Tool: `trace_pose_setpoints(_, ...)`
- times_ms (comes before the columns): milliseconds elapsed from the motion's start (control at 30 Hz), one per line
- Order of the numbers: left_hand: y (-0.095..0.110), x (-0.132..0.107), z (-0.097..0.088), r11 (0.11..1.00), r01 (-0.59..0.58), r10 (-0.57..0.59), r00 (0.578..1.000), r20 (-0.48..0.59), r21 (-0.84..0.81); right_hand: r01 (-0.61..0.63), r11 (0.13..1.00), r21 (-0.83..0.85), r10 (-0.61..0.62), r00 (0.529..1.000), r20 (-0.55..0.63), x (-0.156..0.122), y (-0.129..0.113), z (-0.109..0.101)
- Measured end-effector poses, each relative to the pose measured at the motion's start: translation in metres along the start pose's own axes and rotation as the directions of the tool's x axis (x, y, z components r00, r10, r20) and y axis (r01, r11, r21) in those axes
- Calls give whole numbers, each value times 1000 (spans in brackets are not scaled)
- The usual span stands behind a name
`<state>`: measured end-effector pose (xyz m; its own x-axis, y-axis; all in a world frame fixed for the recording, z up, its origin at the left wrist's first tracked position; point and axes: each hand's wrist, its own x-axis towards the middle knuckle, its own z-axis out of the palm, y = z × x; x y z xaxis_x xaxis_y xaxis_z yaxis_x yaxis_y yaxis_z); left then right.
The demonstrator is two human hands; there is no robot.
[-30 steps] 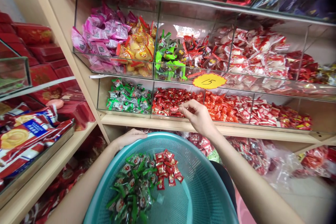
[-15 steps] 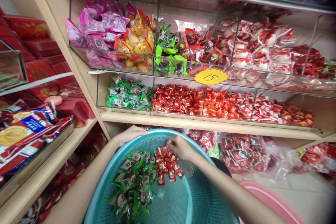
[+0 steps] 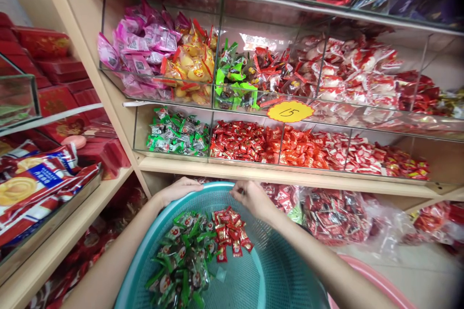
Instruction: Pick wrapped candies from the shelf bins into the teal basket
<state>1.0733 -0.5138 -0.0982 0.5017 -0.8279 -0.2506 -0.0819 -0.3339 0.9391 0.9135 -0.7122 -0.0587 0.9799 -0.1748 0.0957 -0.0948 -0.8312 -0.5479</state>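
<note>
My left hand (image 3: pixel 181 190) is closed over the far left rim of a teal plastic basket (image 3: pixel 261 270). My right hand (image 3: pixel 253 198) hovers at the far edge of the basket, its fingers curled and pressed together; whatever they may hold is hidden. Just below that hand lies a small pile of red-wrapped candies (image 3: pixel 232 232) inside the basket. To their left is a larger heap of green-and-clear wrapped candies (image 3: pixel 184 260). Part of the perforated basket floor shows on the right.
Ahead, a lower shelf bin holds green candies (image 3: pixel 177 133), red candies (image 3: pixel 239 140) and orange-red candies (image 3: pixel 302 147). Above hangs a yellow price tag (image 3: pixel 290 111). Bagged red packets (image 3: pixel 335 215) lie beneath the shelf. A pink tub (image 3: pixel 377 277) stands at right, snack packs (image 3: pixel 39 183) at left.
My right hand has risen slightly away from the red candies toward the basket's far rim. My left hand keeps its hold on the rim. The view has shifted a little.
</note>
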Motion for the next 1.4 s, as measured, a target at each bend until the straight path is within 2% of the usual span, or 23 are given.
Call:
trace_pose_setpoints(133,1,-1,0,1000,22,-22,1000,1,-14,131,991,23,-124,972,-200,25,-13,-45)
trace_pose_setpoints(233,0,-1,-1,1000,6,-6,1000,1,-3,97,989,-107,-127,939,-321,50,-9,-65)
trace_pose_setpoints(300,-2,0,-2,1000,2,-2,1000,9,-6,62,977,-205,-127,940,-316,66,-4,-68)
trace_pose_setpoints(400,-5,1,-3,1000,0,0,1000,6,8,41,955,-292,-118,962,-248,83,3,-65)
trace_pose_setpoints(500,-7,3,-4,999,-8,8,1000,1,31,52,965,-259,-107,973,-204,92,6,-60)
trace_pose_setpoints(633,-6,2,-4,1000,-4,4,1000,-6,29,66,976,-209,-116,964,-238,95,10,-62)
trace_pose_setpoints(700,-6,1,-4,1000,-4,4,1000,-7,26,88,991,-105,-117,945,-305,92,14,-68)
trace_pose_setpoints(767,-5,1,-4,1000,-9,9,1000,-6,26,136,982,128,-75,915,-396,86,16,-74)
trace_pose_setpoints(833,-4,1,-3,1000,-12,12,1000,-1,19,166,890,424,42,897,-440,78,17,-80)
trace_pose_setpoints(900,-4,2,-3,1000,-4,4,1000,7,-1,135,746,652,174,906,-387,68,14,-85)
trace_pose_setpoints(1000,-4,3,-2,1000,13,-12,1000,12,-20,59,558,828,270,930,-249,54,7,-88)
trace_pose_setpoints(1133,-4,2,-3,999,13,-13,1000,13,-36,9,434,901,276,950,-143,37,2,-84)
trace_pose_setpoints(1233,-4,1,-3,999,23,-23,1000,17,-39,-35,426,904,243,967,-77,17,5,-64)
trace_pose_setpoints(1333,-4,1,-3,999,27,-26,999,26,-42,-159,519,840,166,983,83,-7,12,-30)
trace_pose_setpoints(1400,-5,2,-2,999,17,-16,999,29,-36,-241,578,780,129,970,204,-21,18,-7)
